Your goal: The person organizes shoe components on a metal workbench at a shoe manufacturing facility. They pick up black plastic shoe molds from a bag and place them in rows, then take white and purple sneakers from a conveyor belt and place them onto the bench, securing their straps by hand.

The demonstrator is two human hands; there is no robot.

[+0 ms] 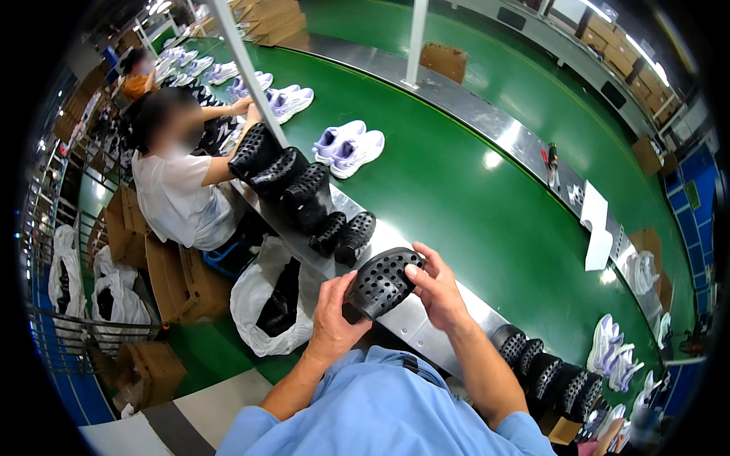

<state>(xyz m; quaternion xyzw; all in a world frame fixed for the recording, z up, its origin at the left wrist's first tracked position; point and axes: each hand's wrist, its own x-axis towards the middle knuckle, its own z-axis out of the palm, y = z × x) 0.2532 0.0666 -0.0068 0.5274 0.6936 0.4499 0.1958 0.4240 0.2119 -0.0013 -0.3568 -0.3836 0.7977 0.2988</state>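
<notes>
Both my hands hold a black plastic shoe insert dotted with round holes, above the metal edge of the conveyor. My left hand grips its lower left end, fingers closed round the rim. My right hand pinches its upper right side, thumb on top. Just beyond, a pair of similar black inserts sits on the metal ledge. Further left stand nested stacks of black inserts. To the right of my right forearm lies another row of black inserts.
The green conveyor belt carries a white and lilac sneaker pair. At left a co-worker in a white top reaches over the ledge. A white bag of black pieces stands below. A white sheet and a tool lie on the far rail.
</notes>
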